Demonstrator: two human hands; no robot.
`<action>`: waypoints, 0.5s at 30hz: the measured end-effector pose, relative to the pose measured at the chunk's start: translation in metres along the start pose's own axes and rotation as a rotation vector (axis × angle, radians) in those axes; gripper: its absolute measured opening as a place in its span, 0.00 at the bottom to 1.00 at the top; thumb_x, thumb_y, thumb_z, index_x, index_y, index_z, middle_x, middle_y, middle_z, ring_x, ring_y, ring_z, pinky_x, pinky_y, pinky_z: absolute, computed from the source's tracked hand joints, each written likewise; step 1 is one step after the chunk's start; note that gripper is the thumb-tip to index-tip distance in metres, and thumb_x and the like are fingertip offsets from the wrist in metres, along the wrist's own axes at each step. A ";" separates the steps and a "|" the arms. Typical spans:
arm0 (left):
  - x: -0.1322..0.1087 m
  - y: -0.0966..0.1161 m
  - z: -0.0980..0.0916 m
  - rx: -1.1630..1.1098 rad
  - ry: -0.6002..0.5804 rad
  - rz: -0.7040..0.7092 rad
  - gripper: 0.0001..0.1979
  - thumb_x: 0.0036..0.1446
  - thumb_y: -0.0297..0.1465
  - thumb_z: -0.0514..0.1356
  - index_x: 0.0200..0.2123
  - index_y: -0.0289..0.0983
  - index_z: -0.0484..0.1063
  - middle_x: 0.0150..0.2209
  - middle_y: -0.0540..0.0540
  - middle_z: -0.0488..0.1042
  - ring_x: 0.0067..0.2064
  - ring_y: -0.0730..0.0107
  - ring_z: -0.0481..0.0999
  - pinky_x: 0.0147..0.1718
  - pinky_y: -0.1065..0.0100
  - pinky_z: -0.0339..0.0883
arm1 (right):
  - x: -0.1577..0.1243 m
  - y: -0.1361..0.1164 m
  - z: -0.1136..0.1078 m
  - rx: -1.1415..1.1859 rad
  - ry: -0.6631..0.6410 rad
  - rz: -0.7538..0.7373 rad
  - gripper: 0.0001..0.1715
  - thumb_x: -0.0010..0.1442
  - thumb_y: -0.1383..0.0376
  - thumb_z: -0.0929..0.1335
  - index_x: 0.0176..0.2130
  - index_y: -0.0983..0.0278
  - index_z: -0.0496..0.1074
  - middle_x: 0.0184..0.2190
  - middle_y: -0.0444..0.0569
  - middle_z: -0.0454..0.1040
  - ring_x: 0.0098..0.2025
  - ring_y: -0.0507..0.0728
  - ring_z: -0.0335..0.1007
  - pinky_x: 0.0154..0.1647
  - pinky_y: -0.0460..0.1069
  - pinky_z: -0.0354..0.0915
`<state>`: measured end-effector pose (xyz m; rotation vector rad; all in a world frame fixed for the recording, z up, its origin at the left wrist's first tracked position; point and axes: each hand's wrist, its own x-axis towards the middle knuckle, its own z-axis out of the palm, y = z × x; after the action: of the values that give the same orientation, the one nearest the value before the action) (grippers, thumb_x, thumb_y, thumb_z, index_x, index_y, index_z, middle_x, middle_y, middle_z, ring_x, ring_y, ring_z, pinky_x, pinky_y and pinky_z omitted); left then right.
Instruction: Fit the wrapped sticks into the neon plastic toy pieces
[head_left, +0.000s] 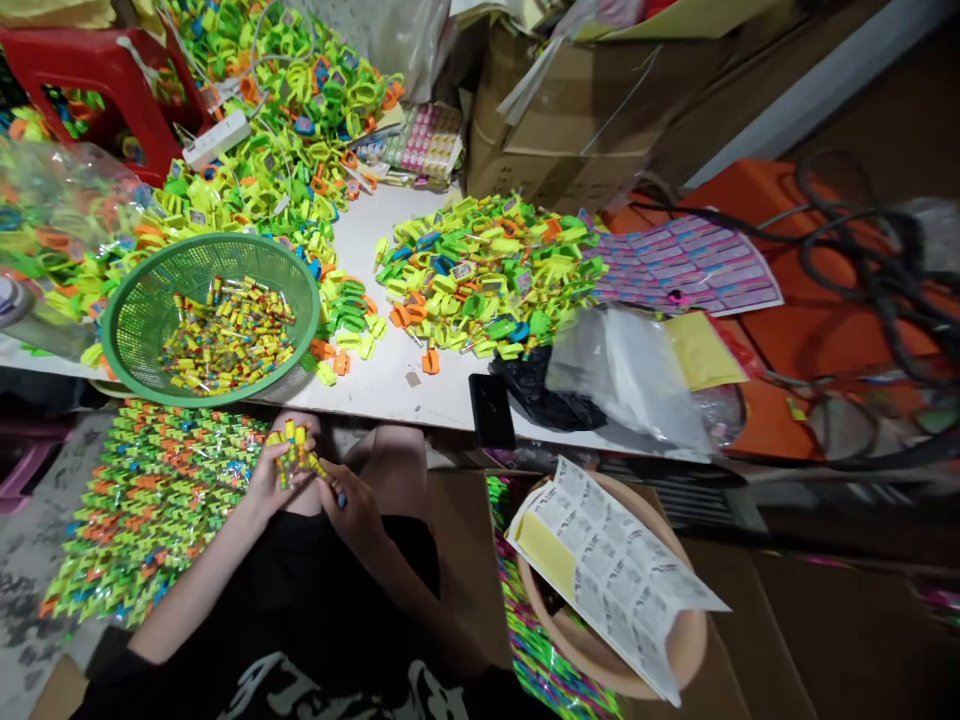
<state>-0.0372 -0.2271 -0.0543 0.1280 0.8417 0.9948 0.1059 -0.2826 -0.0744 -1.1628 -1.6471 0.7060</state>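
Note:
Over my lap, my left hand [268, 482] is closed around several small yellow tubes [291, 440] with red bands, their ends sticking up past the fingers. My right hand [355, 512] is close beside it, thumb and fingers pinched on another yellow tube [317, 466]. A blue tip shows at that hand; whether it belongs to the same tube I cannot tell. Just beyond my left hand, a green plastic basket [120, 345] at the table's front edge holds a pile of similar small tubes [232, 340].
A heap of bright plastic pieces [487, 270] covers the middle of the white table [360, 225]; a larger heap lies back left near a red stool [112, 80]. A black phone [492, 411] sits at the front edge. Right of me, printed sheets [615, 570] lie across a tan basin [694, 640].

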 end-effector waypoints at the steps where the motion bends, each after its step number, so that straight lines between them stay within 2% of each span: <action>1: 0.002 0.002 0.003 -0.030 0.000 0.035 0.21 0.41 0.29 0.60 0.43 0.35 0.70 0.25 0.51 0.68 0.22 0.77 0.68 0.11 0.81 0.52 | 0.002 0.000 -0.004 -0.020 0.011 -0.076 0.15 0.63 0.67 0.62 0.49 0.63 0.69 0.30 0.46 0.75 0.28 0.52 0.71 0.32 0.45 0.70; 4: 0.004 0.010 0.009 -0.040 0.004 0.105 0.23 0.40 0.28 0.60 0.44 0.36 0.70 0.24 0.52 0.68 0.23 0.76 0.70 0.11 0.82 0.52 | 0.010 0.000 -0.016 -0.040 0.071 -0.235 0.19 0.62 0.69 0.62 0.53 0.61 0.66 0.35 0.48 0.75 0.33 0.52 0.72 0.35 0.47 0.71; 7: 0.005 0.010 0.007 0.053 0.041 0.084 0.21 0.42 0.25 0.61 0.43 0.36 0.70 0.24 0.51 0.70 0.23 0.75 0.71 0.14 0.80 0.59 | 0.021 0.000 -0.023 -0.091 0.103 -0.224 0.20 0.64 0.68 0.62 0.55 0.60 0.66 0.43 0.52 0.75 0.45 0.55 0.72 0.46 0.52 0.71; 11: 0.006 -0.001 0.000 0.122 0.152 -0.004 0.14 0.46 0.24 0.61 0.40 0.33 0.71 0.25 0.48 0.74 0.24 0.73 0.74 0.23 0.75 0.70 | 0.035 0.004 -0.015 -0.194 0.045 -0.162 0.20 0.65 0.66 0.62 0.56 0.59 0.68 0.48 0.51 0.74 0.51 0.57 0.70 0.54 0.55 0.67; 15: 0.010 -0.011 -0.002 0.090 0.073 -0.023 0.18 0.48 0.25 0.61 0.45 0.35 0.71 0.28 0.49 0.75 0.26 0.73 0.75 0.27 0.75 0.71 | 0.035 0.010 -0.001 -0.231 0.045 -0.246 0.23 0.64 0.68 0.62 0.59 0.61 0.64 0.51 0.51 0.73 0.54 0.57 0.68 0.56 0.56 0.65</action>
<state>-0.0282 -0.2264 -0.0667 0.1592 0.9529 0.9454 0.1079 -0.2467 -0.0688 -1.1003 -1.8298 0.3382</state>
